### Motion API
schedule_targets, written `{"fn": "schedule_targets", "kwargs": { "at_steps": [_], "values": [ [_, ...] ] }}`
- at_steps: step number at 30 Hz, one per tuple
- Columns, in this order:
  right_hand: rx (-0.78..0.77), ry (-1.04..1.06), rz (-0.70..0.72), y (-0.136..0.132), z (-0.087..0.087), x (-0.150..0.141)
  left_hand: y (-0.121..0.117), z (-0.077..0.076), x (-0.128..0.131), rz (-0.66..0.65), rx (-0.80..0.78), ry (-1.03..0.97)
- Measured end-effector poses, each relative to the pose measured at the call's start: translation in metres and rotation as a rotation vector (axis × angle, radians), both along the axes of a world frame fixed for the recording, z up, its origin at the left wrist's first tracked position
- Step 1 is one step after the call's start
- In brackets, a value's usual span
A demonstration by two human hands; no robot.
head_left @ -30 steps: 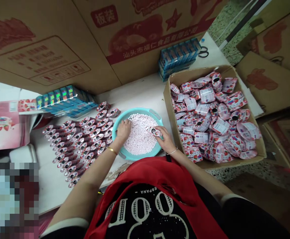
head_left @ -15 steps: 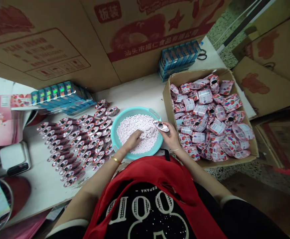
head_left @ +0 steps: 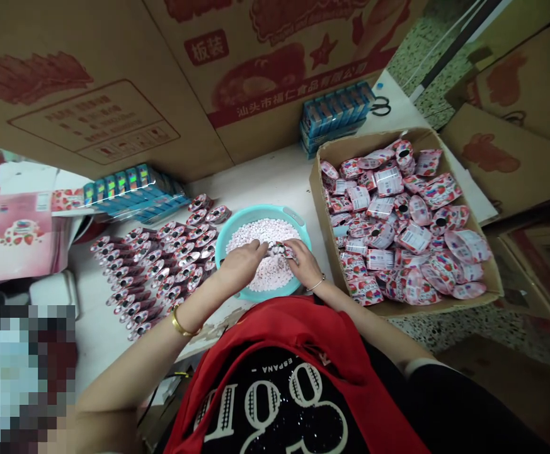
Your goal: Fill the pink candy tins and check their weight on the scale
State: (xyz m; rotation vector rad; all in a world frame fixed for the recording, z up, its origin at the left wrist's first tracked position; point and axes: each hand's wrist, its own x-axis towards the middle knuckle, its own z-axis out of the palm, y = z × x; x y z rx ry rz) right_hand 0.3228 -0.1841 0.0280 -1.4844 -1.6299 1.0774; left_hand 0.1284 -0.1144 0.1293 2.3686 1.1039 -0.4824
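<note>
A small pink-and-silver foil pouch [head_left: 278,251] with a round opening sits between my two hands, above a teal plastic basin [head_left: 256,215] heaped with small pale pink candies [head_left: 268,279]. My right hand [head_left: 304,263] grips the pouch from the right. My left hand [head_left: 241,265] pinches in from the left, its fingertips at the pouch's edge. Whether those fingers also hold candies is hidden. Many matching pouches lie in overlapping rows [head_left: 159,268] left of the basin.
A cardboard box [head_left: 316,202] of filled strawberry-print pouches stands right of the basin. Blue-wrapped packs [head_left: 335,118] and black-handled scissors [head_left: 381,107] lie behind it. More blue packs [head_left: 133,189] and a pink printed bag [head_left: 24,230] are at left. Large printed cartons [head_left: 114,94] form the back wall.
My left hand has risen out of the candies to the pouch. My right hand has brought the pouch left and down over the basin, so the hands now meet.
</note>
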Motion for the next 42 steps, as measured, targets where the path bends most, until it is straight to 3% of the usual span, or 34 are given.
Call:
{"fn": "schedule_targets", "kwargs": {
  "at_steps": [5, 7, 9, 11, 14, 17, 19, 21, 23, 27, 30, 33, 35, 38, 42],
  "values": [
    [-0.019, 0.067, 0.011, -0.001, -0.006, -0.005, -0.002, 0.033, 0.023, -0.095, 0.108, 0.108],
    [-0.03, 0.098, -0.002, -0.001, -0.008, -0.004, 0.003, 0.041, 0.015, -0.07, 0.096, 0.081],
    [-0.042, 0.125, -0.025, -0.002, -0.008, -0.002, 0.012, 0.038, -0.003, 0.021, 0.072, 0.026],
    [-0.053, 0.145, -0.053, -0.003, -0.008, 0.0, 0.019, 0.022, -0.025, 0.163, 0.037, -0.012],
    [-0.074, 0.164, -0.069, -0.004, -0.007, 0.004, 0.016, -0.023, -0.047, 0.355, -0.094, 0.02],
    [-0.099, 0.164, -0.073, -0.002, -0.006, 0.004, -0.007, -0.074, -0.042, 0.397, -0.204, 0.031],
    [-0.114, 0.154, -0.086, -0.001, -0.006, 0.005, -0.026, -0.1, -0.03, 0.401, -0.249, -0.017],
    [-0.128, 0.139, -0.104, 0.001, -0.007, 0.005, -0.04, -0.116, -0.02, 0.413, -0.286, -0.089],
    [-0.14, 0.121, -0.131, 0.003, -0.01, 0.006, -0.046, -0.122, -0.019, 0.429, -0.312, -0.173],
    [-0.146, 0.094, -0.16, 0.009, -0.016, 0.006, -0.039, -0.11, -0.041, 0.432, -0.354, -0.356],
    [-0.136, 0.08, -0.155, 0.013, -0.019, 0.004, -0.027, -0.086, -0.06, 0.424, -0.36, -0.462],
    [-0.124, 0.068, -0.11, 0.014, -0.018, -0.001, -0.015, -0.057, -0.062, 0.385, -0.298, -0.507],
    [-0.117, 0.062, -0.066, 0.013, -0.016, -0.006, -0.009, -0.039, -0.053, 0.311, -0.201, -0.431],
    [-0.106, 0.06, -0.017, 0.011, -0.015, -0.013, -0.003, -0.015, -0.03, 0.15, -0.043, -0.147],
    [-0.099, 0.079, 0.008, 0.012, -0.015, -0.016, 0.003, 0.006, -0.016, 0.039, 0.069, 0.041]
  ]
}}
